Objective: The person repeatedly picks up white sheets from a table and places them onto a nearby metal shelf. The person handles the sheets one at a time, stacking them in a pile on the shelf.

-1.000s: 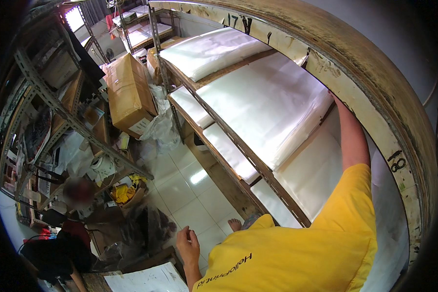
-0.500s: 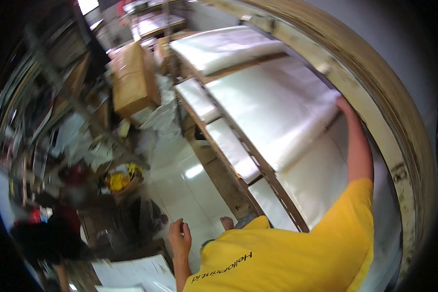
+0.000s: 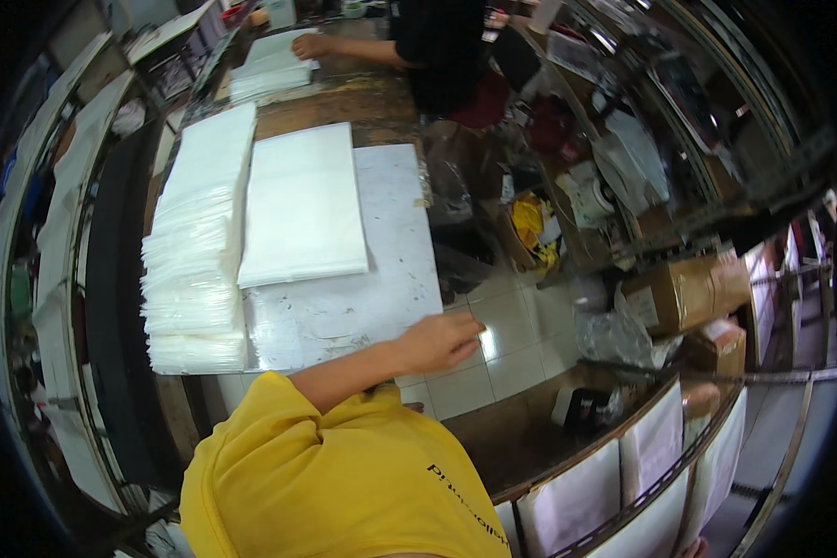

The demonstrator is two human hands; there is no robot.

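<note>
My left hand reaches across in front of me, over the front right of the table. It holds nothing; its fingers are loosely bent, not closed into a fist. Beneath and beyond it lies a white board. On the board rests a neat stack of white sheets, with a taller, uneven pile of white sheets along its left. Only a bit of my right hand shows at the lower right edge, beside a rack of large white sheets; its fingers are cut off.
Across the table a co-worker's hand rests on another stack of white sheets. Cluttered shelves rise at the right. A taped cardboard box and clear plastic sit by the tiled floor. Shelving lines the left.
The view has swung left from the white sheet stacks to the table. My right hand, earlier on a large white stack, is now almost out of view. My left arm now crosses in front.
</note>
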